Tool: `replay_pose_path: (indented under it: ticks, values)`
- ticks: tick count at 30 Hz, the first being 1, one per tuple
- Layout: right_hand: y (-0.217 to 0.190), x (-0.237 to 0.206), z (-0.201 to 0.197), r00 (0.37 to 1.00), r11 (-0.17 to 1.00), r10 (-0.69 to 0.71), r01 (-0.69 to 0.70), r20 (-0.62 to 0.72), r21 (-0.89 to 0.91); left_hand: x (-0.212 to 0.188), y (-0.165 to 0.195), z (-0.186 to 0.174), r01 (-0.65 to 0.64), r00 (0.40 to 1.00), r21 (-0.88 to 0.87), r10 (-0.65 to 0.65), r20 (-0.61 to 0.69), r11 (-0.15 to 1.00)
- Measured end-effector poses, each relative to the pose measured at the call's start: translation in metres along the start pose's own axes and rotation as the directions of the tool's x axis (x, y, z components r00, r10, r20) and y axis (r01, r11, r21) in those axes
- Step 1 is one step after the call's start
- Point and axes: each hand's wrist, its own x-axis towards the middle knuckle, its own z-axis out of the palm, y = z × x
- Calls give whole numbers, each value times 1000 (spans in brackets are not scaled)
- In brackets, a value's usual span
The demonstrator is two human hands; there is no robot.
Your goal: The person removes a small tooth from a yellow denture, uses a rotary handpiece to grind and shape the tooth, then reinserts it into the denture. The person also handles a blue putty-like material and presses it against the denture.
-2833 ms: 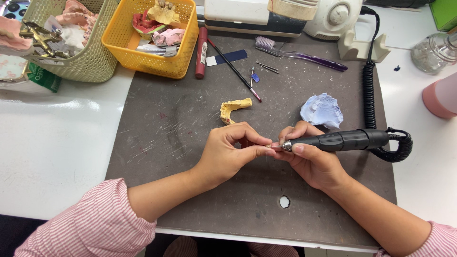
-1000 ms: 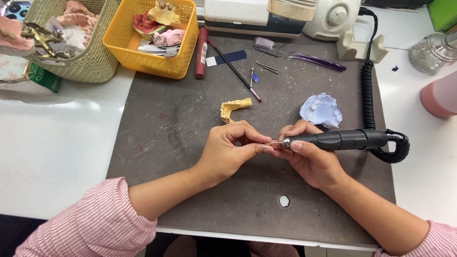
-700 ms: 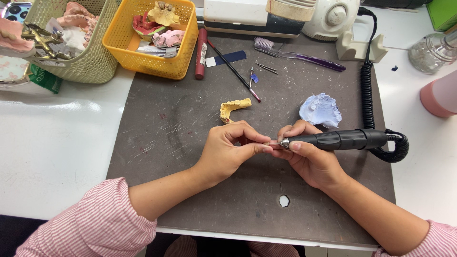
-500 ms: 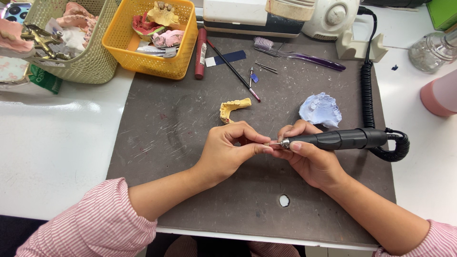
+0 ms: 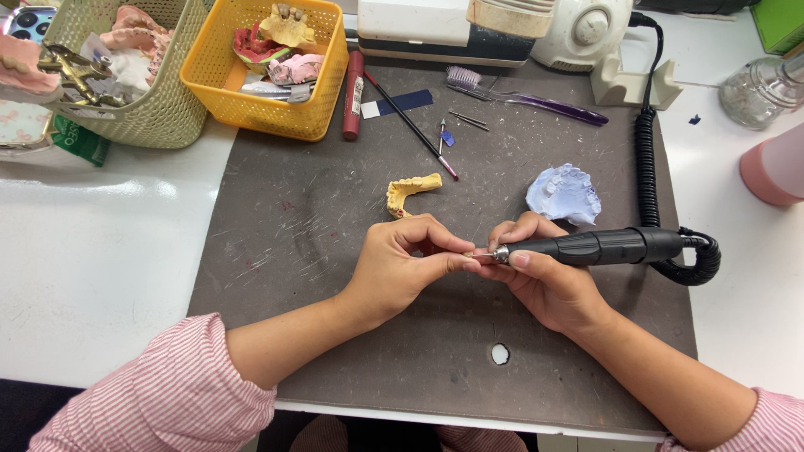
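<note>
My right hand point(image 5: 544, 280) grips a black rotary handpiece point(image 5: 599, 248) whose coiled black cable point(image 5: 645, 163) runs up to the white control unit point(image 5: 586, 29). My left hand point(image 5: 402, 264) pinches the small metal bur at the handpiece's tip point(image 5: 484, 254) between thumb and forefinger. Both hands hover over the dark grey work mat point(image 5: 318, 251). A yellow dental cast piece point(image 5: 410, 192) lies just above my left hand. A pale blue dental cast point(image 5: 565, 194) lies above my right hand.
A yellow basket point(image 5: 268, 109) and a green basket point(image 5: 159, 109) with dental models stand at the back left. A red tube point(image 5: 352, 92), a thin brush point(image 5: 410, 125), a purple toothbrush point(image 5: 536, 100) and loose burs point(image 5: 465, 119) lie at the mat's back. A pink container point(image 5: 775, 167) and a glass jar point(image 5: 762, 84) stand to the right.
Hardly anything differs; both hands stay joined at the handpiece tip, with only slight finger shifts.
</note>
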Motion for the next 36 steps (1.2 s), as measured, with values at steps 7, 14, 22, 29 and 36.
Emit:
replay_pose_path:
  ticks: [7,14,22,29,36]
  values:
    - [1,0,-1,1000,1000,2,-2,-2,-8,-1,0,0,-10,1000,-8,10,-1,1000]
    - [-1,0,-1,1000,1000,3,-3,3,-7,0,1,0,-29,1000,33,29,4,999]
    - [-2,1,0,1000,1000,3,-3,-18,-10,1,3,0,-24,1000,24,23,12,999]
    - [-2,1,-2,1000,1000,-2,2,27,4,1,4,0,-12,1000,50,12,4,999]
    - [-1,0,-2,1000,1000,0,0,-8,-1,1,3,0,-41,999,28,41,13,999]
